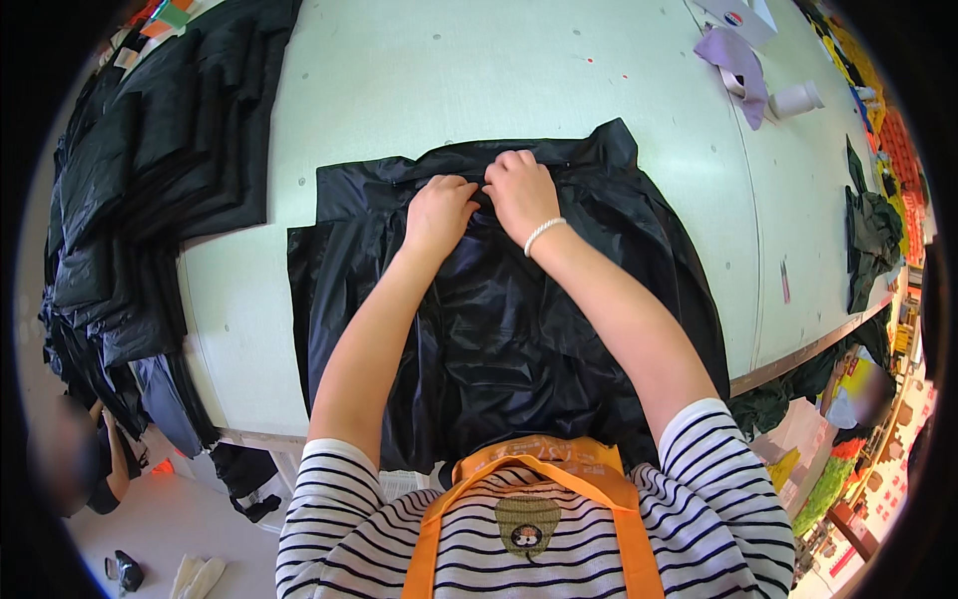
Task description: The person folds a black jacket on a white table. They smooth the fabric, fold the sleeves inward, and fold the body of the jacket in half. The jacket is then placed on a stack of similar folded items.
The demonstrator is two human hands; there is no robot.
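Observation:
A glossy black garment is spread before me on the pale green table, its near part hanging over the edge against my body. At the garment's far band, my left hand has its fingers curled and pressed onto the cloth. Close beside it on the right, my right hand pinches the same band, and only a small gap parts the two hands. The cloth right under the fingertips is partly hidden. Folds and creases run from the band toward me.
Stacked black garments cover the table's left side. At the far right are a purple cloth, a white cup and a thin pen-like tool. Dark cloth lies by the right edge. Other people are at lower left and right.

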